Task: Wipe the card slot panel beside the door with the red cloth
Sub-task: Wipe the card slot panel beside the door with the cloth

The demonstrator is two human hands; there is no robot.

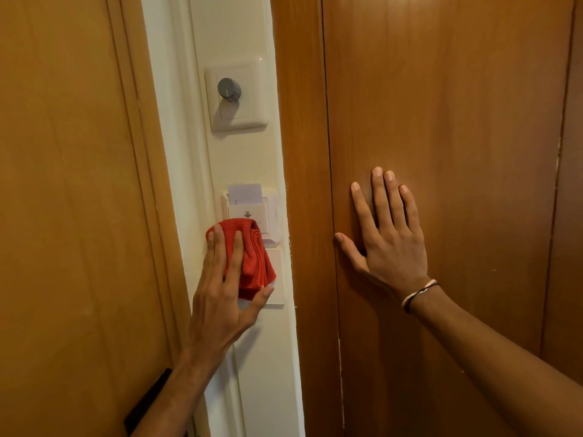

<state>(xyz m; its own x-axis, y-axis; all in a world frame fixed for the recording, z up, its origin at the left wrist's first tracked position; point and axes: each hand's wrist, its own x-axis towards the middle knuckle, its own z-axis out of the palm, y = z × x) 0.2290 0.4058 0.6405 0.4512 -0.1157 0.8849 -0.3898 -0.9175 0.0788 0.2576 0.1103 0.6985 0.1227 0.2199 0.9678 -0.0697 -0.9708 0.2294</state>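
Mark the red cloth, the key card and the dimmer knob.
red cloth (252, 250), head view, folded middle.
key card (244, 193), head view, exposed upper half.
dimmer knob (229, 89), head view, grey front face.

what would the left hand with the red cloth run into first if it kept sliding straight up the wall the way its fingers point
Probably the white card slot panel, which the folded red cloth under the left hand already overlaps at its lower corner, then the pale key card standing in its slot.
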